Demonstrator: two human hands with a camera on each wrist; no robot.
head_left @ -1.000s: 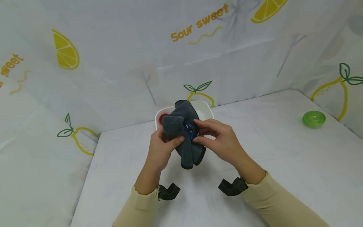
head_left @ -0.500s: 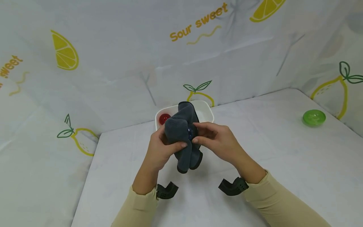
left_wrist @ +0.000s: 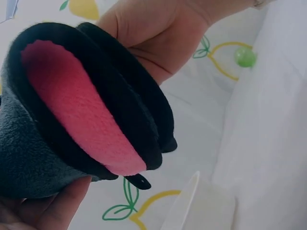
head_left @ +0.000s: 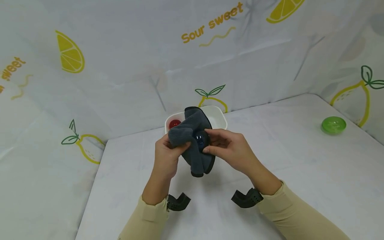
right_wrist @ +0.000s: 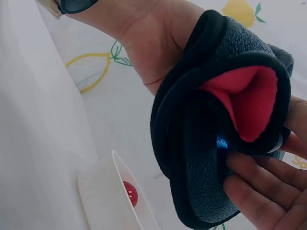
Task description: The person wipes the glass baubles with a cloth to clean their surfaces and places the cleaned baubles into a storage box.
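Note:
In the head view, my left hand (head_left: pixel 168 155) grips a folded grey cloth (head_left: pixel 196 123) with black edging over the middle of the table. Its pink underside shows in the left wrist view, where the cloth (left_wrist: pixel 14 143) hides much of the left fingers. A glossy dark blue ball (head_left: pixel 201 140) sits among the cloth's folds. My right hand (head_left: pixel 231 146) pinches the ball from its right side, thumb below and fingers above. Only a small bright blue patch of the ball (right_wrist: pixel 221 142) shows in the right wrist view.
Behind the hands stands a white tray (head_left: pixel 220 120) with a red ball (head_left: pixel 174 124) at its left end. Far right on the white-covered table (head_left: pixel 288 150) lies a round translucent green object (head_left: pixel 333 125). A lemon-print sheet (head_left: pixel 126 66) rises behind the table.
The cloth covered more of the blue ball half a second ago, and now the ball shows again. My left hand and its cloth fold have shifted slightly left; the right hand keeps its place.

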